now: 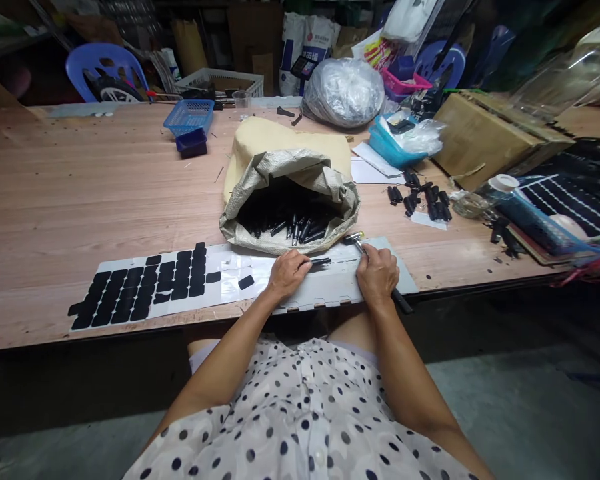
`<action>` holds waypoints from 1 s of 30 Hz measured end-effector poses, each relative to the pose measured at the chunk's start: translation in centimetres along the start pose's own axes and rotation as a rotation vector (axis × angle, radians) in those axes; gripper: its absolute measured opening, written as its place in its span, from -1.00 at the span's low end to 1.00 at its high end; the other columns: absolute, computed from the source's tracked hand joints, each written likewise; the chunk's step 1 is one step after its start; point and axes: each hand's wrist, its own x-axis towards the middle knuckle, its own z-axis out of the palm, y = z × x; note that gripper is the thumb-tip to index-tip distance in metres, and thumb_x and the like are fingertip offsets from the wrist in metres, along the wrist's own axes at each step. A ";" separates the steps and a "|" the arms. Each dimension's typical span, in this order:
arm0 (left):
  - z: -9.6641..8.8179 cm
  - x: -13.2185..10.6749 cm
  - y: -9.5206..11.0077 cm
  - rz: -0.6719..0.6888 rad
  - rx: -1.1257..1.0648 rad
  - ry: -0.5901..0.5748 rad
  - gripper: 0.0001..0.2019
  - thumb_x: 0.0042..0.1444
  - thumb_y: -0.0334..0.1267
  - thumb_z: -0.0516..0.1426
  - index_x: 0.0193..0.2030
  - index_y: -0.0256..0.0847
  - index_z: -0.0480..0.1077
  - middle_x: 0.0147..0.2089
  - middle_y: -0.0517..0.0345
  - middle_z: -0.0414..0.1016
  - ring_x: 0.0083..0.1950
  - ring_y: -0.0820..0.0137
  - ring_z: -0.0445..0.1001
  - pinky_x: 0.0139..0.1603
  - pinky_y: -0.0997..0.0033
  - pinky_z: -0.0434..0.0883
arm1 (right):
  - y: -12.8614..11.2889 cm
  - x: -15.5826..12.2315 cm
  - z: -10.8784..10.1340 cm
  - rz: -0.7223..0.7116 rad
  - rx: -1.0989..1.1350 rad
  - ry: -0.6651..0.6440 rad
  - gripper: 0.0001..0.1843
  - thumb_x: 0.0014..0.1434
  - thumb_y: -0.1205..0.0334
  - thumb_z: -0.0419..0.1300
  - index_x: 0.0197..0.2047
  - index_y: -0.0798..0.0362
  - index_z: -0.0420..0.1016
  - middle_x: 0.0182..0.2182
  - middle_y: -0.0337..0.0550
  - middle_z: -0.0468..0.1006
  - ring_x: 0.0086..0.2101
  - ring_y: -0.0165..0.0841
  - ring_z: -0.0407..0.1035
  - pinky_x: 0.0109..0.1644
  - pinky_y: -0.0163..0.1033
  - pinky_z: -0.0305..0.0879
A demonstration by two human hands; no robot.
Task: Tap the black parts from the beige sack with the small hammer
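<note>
One black part (322, 261) is pinched by the left hand (288, 271), which could be hit if the hammer (353, 239) gripped by the right hand (379, 275) slips.

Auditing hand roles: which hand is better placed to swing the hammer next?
Probably right: the right hand grips the hammer by its handle, while the left hand is occupied holding a slim black part.

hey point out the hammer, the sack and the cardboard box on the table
Hammer (402, 301), head view: lower end of its handle.
Sack (289, 138), head view: its cream outside.
Cardboard box (483, 139), head view: near side.
</note>
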 end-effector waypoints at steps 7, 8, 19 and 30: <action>-0.1 0.2 -0.2 0.027 -0.002 -0.006 -0.78 0.29 -0.25 0.07 -0.19 -0.11 0.57 -0.16 0.12 0.52 -0.05 0.26 0.46 0.06 0.22 0.40 | 0.1 -0.3 0.2 -0.039 0.010 0.025 -0.66 0.28 0.31 0.07 0.02 -0.01 0.61 -0.23 0.02 0.43 -0.21 -0.19 0.20 -0.27 -0.17 -0.01; -0.3 0.1 -0.1 0.035 -0.010 -0.021 -0.78 0.28 -0.26 0.08 -0.21 -0.11 0.58 -0.17 0.12 0.52 -0.06 0.26 0.45 0.06 0.22 0.40 | 0.1 -0.2 0.2 -0.043 0.016 0.032 -0.65 0.28 0.31 0.07 0.02 -0.01 0.61 -0.24 0.02 0.42 -0.21 -0.19 0.20 -0.27 -0.17 -0.01; -1.9 -8.9 -0.3 0.351 0.076 -0.259 -0.89 0.17 -0.23 0.23 -0.24 -0.06 0.62 0.45 0.12 0.25 0.43 0.03 0.19 0.46 -0.13 0.14 | -0.1 -0.2 -0.1 -0.035 -0.004 -0.006 -0.66 0.31 0.29 0.06 0.03 0.00 0.60 -0.22 0.02 0.42 -0.20 -0.18 0.21 -0.26 -0.18 -0.01; -2.9 -6.6 -0.4 0.203 -0.080 -0.015 -0.84 0.16 -0.21 0.25 -0.12 -0.12 0.57 0.02 -0.04 0.59 0.08 0.15 0.51 0.12 0.03 0.49 | -0.2 -0.4 0.4 -0.062 -0.014 0.063 -0.65 0.27 0.30 0.05 -0.01 0.01 0.61 -0.27 0.01 0.43 -0.23 -0.18 0.21 -0.28 -0.17 -0.03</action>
